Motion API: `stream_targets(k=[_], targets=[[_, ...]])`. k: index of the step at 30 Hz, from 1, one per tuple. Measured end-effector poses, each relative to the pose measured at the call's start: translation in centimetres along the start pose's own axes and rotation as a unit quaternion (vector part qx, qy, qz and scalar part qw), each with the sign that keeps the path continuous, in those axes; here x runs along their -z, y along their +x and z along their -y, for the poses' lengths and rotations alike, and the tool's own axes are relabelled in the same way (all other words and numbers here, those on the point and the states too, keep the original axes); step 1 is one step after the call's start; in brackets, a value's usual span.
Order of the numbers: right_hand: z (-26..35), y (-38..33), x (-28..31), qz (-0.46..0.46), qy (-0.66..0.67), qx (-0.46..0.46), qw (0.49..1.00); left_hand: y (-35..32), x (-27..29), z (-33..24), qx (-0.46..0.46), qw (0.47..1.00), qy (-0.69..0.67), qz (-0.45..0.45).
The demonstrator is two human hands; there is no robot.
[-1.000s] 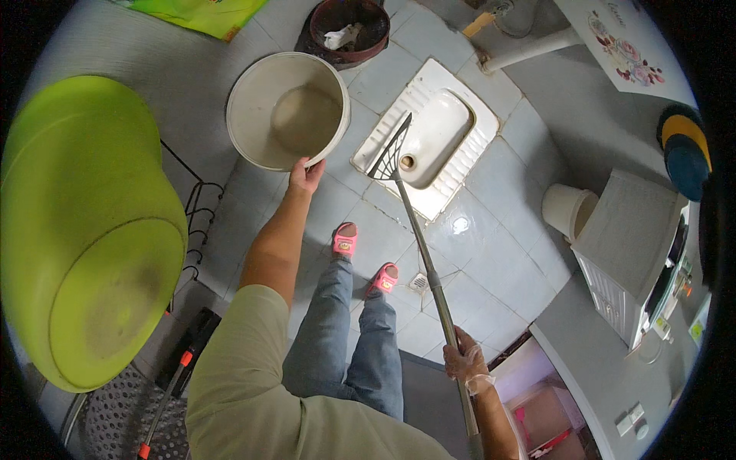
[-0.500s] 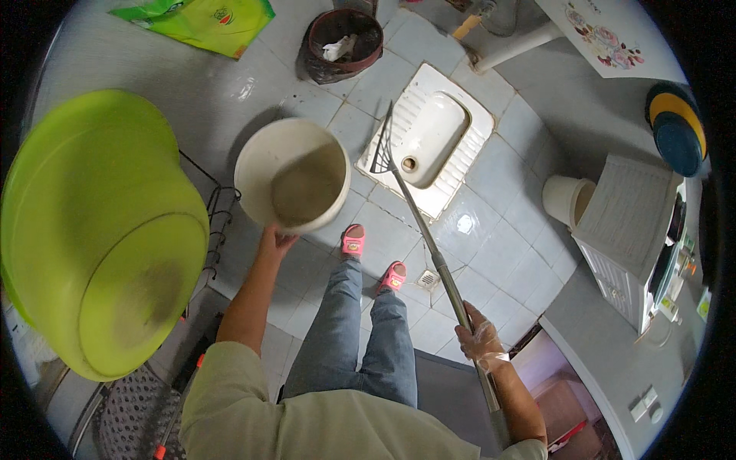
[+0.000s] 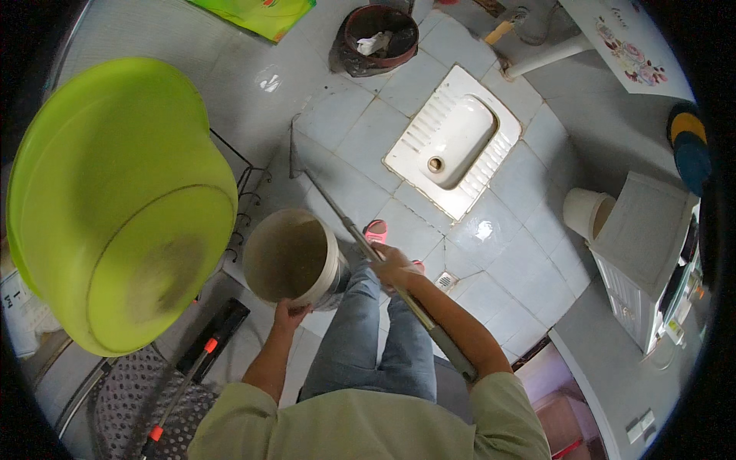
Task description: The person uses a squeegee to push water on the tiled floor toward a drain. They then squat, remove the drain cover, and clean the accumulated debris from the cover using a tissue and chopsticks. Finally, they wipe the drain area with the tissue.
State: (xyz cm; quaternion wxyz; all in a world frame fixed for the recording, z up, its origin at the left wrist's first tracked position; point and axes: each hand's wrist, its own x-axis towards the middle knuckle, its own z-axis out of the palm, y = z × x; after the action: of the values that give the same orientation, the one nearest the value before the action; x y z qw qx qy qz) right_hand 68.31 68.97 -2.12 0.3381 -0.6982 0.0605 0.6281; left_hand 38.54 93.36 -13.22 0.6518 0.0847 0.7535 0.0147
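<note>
My left hand [image 3: 291,314] grips the near rim of a cream-white bucket [image 3: 264,264], tilted so its stained inside faces up; it hangs left of my legs. In my right hand [image 3: 392,267], fingers wrap round the shaft of a long-handled tool [image 3: 335,207], its metal pole slanting from my right elbow toward the far left. The tool's thin dark frame head [image 3: 293,149] reaches the far-left area by the wall and tiles; its exact kind is unclear. A clear plastic glove appears to cover my right hand.
A large lime-green tub [image 3: 153,230] fills the left, beside black wire hooks [image 3: 244,192]. Ahead lie a white squat toilet [image 3: 460,138] and a lined brown bin [image 3: 383,38]. To the right are a small white bucket [image 3: 589,211] and a white cabinet [image 3: 648,222]. A drain [image 3: 445,281] is underfoot.
The tool's head has swung left from over the squat toilet to the left wall. My right hand has moved forward and left across my body. The bucket has come lower and nearer me.
</note>
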Motion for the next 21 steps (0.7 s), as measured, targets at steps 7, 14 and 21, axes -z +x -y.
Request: stream_targets(k=[7, 14, 21], targets=[[-3.3, -6.9, -1.1, -0.043, 0.089, -0.005, 0.995, -1.8, 6.4, 0.6, 0.024, 0.989, -0.146, -0.022], [0.9, 5.5, -0.7, -0.049, 0.202, 0.088, 0.974, 1.8, 7.0, -1.1, 0.044, 0.987, -0.148, 0.036], [-2.7, -1.9, -1.3, -0.065, 0.309, 0.026, 0.948, 1.1, 5.4, -2.8, 0.063, 0.984, -0.128, 0.105]])
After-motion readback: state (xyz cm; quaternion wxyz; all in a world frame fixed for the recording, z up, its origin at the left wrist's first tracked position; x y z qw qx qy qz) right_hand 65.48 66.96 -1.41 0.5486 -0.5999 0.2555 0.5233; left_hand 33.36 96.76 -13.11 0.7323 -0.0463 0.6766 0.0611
